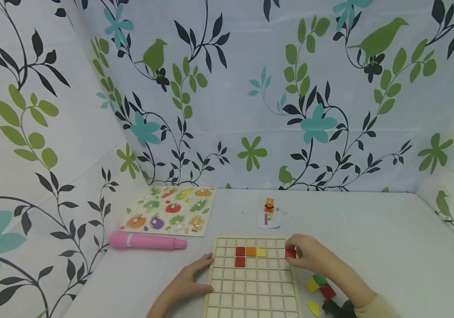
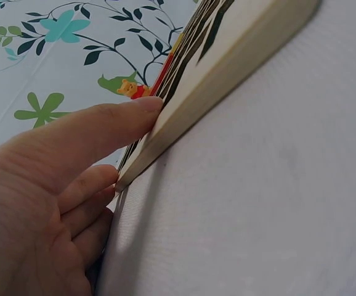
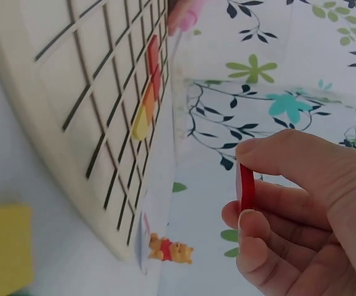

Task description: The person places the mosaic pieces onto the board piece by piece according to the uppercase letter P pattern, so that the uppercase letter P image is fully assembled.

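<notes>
My right hand (image 1: pixel 306 252) pinches a red square tile (image 3: pixel 246 187) between thumb and fingers, over the far right corner of the wooden grid board (image 1: pixel 255 287). With thumb and fingertips, my left hand (image 1: pixel 189 280) touches the board's left edge. In the left wrist view its thumb lies along the board's side. Several tiles sit in the board's cells near its far side: a red tile (image 1: pixel 240 251), an orange tile (image 1: pixel 251 251) and a yellow tile (image 1: pixel 261 252) in a row, with another red tile (image 1: pixel 240 262) below the first.
Right of the board lie loose pieces: a yellow square (image 1: pixel 312 285), a green piece (image 1: pixel 320 279), a red square (image 1: pixel 327 291) and a yellow curved piece (image 1: pixel 313 308). Beyond stand a bear figurine (image 1: pixel 269 205) and a pattern card (image 1: pixel 273 219). A vegetable puzzle (image 1: pixel 163 221) and pink marker (image 1: pixel 151 241) lie left.
</notes>
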A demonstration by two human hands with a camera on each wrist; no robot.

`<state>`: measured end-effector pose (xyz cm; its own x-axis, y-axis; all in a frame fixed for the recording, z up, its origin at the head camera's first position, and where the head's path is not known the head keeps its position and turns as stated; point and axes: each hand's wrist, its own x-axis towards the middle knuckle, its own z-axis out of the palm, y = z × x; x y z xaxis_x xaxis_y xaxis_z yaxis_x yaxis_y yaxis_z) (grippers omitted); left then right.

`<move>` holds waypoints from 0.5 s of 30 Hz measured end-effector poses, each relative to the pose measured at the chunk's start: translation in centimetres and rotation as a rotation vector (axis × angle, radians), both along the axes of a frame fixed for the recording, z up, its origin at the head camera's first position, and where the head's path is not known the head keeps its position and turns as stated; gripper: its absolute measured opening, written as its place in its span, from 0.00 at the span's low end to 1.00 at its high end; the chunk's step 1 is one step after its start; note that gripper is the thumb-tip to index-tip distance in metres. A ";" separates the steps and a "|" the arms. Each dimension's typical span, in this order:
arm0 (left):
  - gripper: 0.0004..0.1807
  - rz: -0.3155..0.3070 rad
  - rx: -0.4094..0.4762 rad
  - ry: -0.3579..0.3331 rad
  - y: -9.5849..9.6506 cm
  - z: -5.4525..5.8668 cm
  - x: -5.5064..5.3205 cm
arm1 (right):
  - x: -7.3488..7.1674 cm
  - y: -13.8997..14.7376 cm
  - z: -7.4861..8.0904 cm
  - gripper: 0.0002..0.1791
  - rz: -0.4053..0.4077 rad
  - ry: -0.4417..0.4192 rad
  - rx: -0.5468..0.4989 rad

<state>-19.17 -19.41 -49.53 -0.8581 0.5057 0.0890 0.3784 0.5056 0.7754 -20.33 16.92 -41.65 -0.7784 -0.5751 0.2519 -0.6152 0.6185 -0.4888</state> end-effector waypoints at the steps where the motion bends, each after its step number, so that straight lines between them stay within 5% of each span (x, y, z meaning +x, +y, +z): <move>1: 0.40 0.000 0.003 0.000 0.0 0.0 0.0 | 0.0 -0.2 0.1 0.05 0.004 0.002 0.003; 15: 0.40 0.005 0.028 -0.025 -0.1 -0.1 0.0 | -1.0 -3.5 0.7 0.05 0.111 0.072 -0.040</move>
